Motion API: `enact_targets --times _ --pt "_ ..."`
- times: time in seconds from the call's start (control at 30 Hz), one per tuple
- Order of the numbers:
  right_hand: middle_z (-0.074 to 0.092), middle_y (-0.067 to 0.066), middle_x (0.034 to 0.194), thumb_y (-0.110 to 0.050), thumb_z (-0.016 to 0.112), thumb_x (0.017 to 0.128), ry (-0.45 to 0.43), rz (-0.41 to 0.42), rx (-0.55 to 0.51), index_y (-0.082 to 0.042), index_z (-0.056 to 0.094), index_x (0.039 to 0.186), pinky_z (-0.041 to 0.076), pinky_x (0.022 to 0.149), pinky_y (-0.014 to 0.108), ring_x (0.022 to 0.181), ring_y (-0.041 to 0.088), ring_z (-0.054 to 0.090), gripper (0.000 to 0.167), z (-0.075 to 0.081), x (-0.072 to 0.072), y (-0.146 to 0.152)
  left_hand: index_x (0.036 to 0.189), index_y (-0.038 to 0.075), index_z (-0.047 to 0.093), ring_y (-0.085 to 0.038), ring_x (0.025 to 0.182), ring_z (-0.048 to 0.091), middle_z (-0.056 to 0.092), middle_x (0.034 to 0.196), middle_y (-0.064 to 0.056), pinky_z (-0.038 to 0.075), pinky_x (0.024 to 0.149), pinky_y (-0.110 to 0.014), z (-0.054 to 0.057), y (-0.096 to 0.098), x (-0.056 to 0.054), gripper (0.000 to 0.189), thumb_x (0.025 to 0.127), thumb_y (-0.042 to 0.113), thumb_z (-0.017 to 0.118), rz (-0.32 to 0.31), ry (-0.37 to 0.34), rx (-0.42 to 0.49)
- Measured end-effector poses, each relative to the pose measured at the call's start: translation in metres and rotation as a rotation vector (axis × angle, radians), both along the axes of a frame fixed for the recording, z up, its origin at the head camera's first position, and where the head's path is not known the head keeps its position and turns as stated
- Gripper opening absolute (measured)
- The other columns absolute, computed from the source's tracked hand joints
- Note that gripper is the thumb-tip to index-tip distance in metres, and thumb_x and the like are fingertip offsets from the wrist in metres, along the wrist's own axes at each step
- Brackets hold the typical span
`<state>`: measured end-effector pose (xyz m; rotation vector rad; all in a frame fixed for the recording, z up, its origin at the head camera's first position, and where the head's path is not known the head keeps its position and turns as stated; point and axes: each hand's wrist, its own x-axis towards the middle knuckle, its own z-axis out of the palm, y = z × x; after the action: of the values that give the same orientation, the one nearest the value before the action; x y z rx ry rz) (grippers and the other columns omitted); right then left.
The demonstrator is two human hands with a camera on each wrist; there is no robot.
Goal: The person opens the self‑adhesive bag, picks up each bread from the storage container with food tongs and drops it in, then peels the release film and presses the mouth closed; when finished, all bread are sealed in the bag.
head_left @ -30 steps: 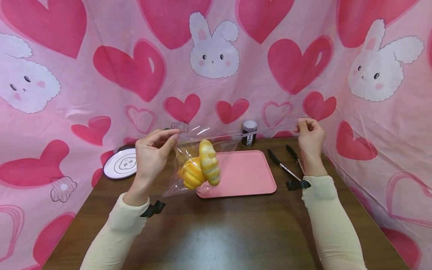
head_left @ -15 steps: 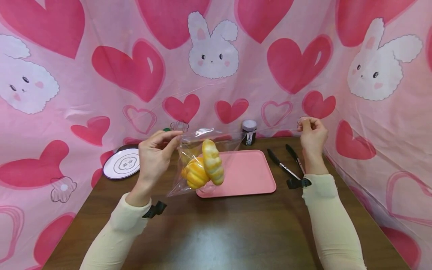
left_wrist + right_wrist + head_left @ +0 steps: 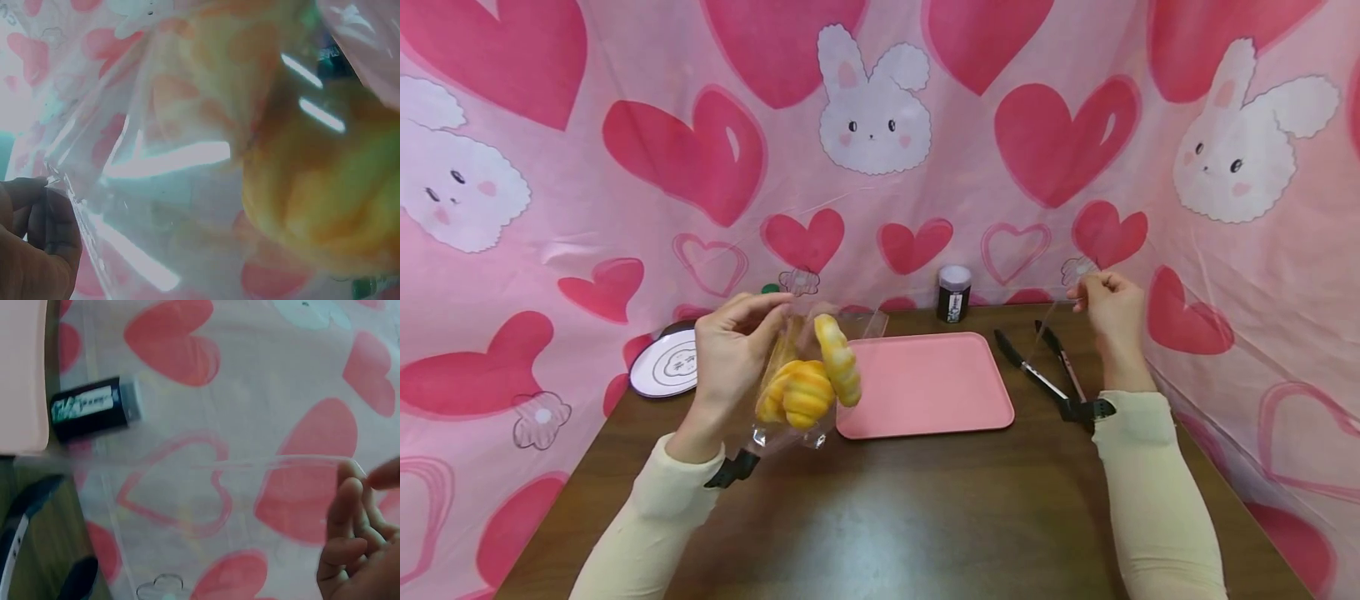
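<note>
My left hand [image 3: 730, 367] pinches the top edge of a clear plastic bag [image 3: 144, 206] between thumb and fingers, raised above the table. Inside the bag are a round ridged golden bread [image 3: 797, 393] and a longer pale-yellow bread [image 3: 838, 360]. In the left wrist view the film stretches out from my fingertips and a bread looms blurred on the right. Off to the right, my right hand [image 3: 1116, 321] pinches a thin clear plastic strip [image 3: 250, 464] that trails leftward from the fingertips. A gap separates the strip from the bag in the head view.
A pink tray [image 3: 925, 387] lies at mid-table. Black-handled tongs [image 3: 1037, 375] rest to its right, below my right hand. Behind the tray stands a dark jar with a pale lid [image 3: 953, 293]. A white plate [image 3: 664, 365] sits at the left, partly behind my left hand.
The clear strip, earlier stretched taut between bag and right hand, now hangs loose from the right hand. That hand has moved right and slightly down; the bag with the breads has swung left.
</note>
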<state>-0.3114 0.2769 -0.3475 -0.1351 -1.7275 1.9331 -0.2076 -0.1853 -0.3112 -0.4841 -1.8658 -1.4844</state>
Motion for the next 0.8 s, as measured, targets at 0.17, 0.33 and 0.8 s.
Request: enact_targets --times 0.17,0.33,0.8 --pt "0.064 -0.016 0.056 -0.013 0.051 0.097 -0.190 0.099 0.301 -0.013 0.068 0.072 0.050 0.052 0.018 0.052 0.002 0.061 0.030 -0.011 0.003 0.015 0.101 0.002 0.079 -0.009 0.069 0.066 0.069 0.078 0.005 0.055 0.064 -0.016 0.002 -0.001 0.000 0.016 0.085 0.003 0.076 -0.028 -0.002 0.034" --pt "0.063 -0.017 0.060 -0.020 0.048 0.099 -0.340 0.224 0.639 0.002 0.068 0.091 0.051 0.061 0.022 0.059 0.008 0.063 0.031 -0.031 -0.002 0.025 0.103 0.001 0.078 -0.009 0.069 0.067 0.069 0.080 0.003 0.056 0.065 -0.017 0.003 0.000 0.002 0.018 0.085 0.003 0.076 -0.034 -0.019 0.034" --pt "0.066 -0.011 0.071 -0.017 0.052 0.100 -0.543 0.366 0.761 0.012 0.065 0.117 0.052 0.069 0.029 0.064 0.010 0.060 0.036 -0.084 -0.025 0.037 0.103 0.005 0.079 -0.010 0.072 0.065 0.071 0.084 0.006 0.055 0.065 -0.016 0.003 -0.002 0.004 0.018 0.086 0.008 0.077 -0.026 -0.029 0.017"
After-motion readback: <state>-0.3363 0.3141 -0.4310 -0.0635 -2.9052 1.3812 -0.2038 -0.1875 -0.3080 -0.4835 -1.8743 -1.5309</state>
